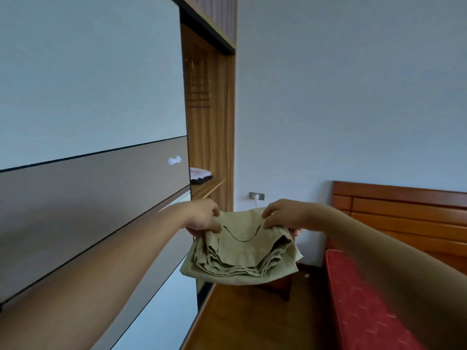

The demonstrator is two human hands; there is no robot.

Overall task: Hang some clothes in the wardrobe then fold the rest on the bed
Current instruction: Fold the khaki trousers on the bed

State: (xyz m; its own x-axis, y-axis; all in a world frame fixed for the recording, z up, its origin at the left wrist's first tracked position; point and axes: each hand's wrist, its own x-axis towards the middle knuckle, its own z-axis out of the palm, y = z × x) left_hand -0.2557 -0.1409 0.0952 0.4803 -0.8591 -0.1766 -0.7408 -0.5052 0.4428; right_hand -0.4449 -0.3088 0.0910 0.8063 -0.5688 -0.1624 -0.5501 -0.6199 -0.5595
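Folded olive garment point(240, 256) was up in the air, left hand point(202, 218) and right hand point(283, 215) each with a pinching grip on its top edge. It hung between the open wardrobe point(209, 122) and the bed point(358, 299), touching neither.

Head-worn view forward, close beside wardrobe point(207, 122)

- Soft, even daylight with a cool, bluish cast on the wall point(353, 97) and door point(88, 72); its source is out of view.
- No hard shadows; the open wardrobe bay point(202, 109) is dimmer.
- A pale reflection lies on the door's lower panel.
- Wide-angle bending tilts and curves straight lines toward the left edge.
- The right arm point(404, 274) and bed point(358, 311) smear at the lower right; the cloth point(240, 258) folds are fairly sharp.
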